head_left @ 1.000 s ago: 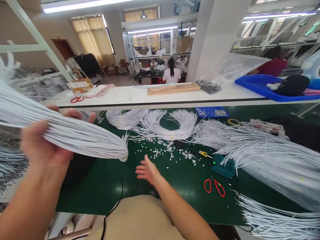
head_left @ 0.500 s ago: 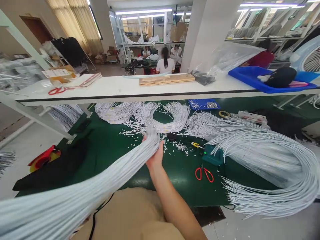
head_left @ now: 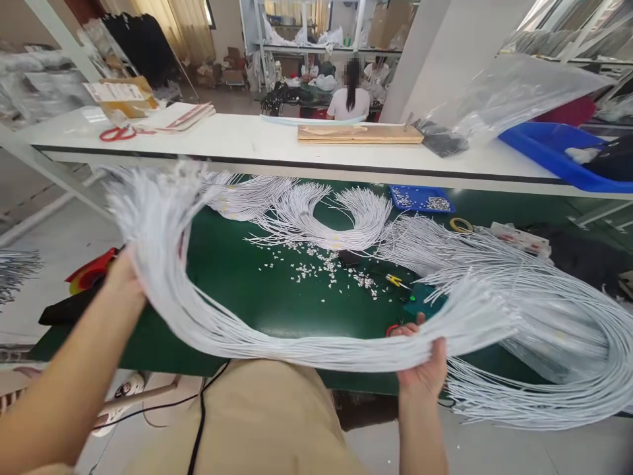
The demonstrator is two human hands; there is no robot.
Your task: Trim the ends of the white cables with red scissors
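A thick bundle of white wires (head_left: 297, 351) sags between my two hands above the front of the green table. My left hand (head_left: 129, 280) grips it near its left end, where the wire tips fan upward and are blurred. Palm up, my right hand (head_left: 422, 363) wraps round the bundle near its right end, with the thumb and fingertips showing on either side. Just behind that hand are red-handled scissors (head_left: 392, 329), mostly covered. The bundle's right tips overlap another coil of white wires (head_left: 608, 343) at the right.
More white wire bundles (head_left: 341, 234) lie along the back under a white shelf (head_left: 247, 142). Small white pieces (head_left: 316, 264) are scattered mid-table. Yellow-handled cutters (head_left: 394, 280), a blue tray (head_left: 420, 198) and a tape roll (head_left: 461, 225) lie at the back right. A person (head_left: 349, 99) sits beyond.
The bundle has swung from slanting down at the left to lying across in front of me. My right hand moved right and nearer with it; my left hand has come into view.
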